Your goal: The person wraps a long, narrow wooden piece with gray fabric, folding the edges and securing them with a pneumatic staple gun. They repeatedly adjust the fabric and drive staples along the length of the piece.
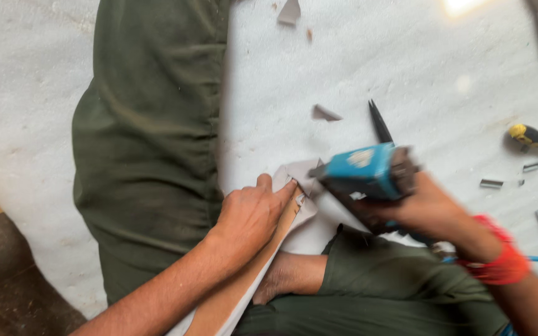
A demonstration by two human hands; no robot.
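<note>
Fabric, thin and limp, we press onto the board with our flat left hand; beside it, our right hand closes around the blue staple gun.

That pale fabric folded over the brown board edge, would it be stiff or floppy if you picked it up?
Probably floppy: the pale fabric creases and folds where the left hand presses it onto the brown board. Likely light too, since the cut scraps lie curled on the white padding.
</note>
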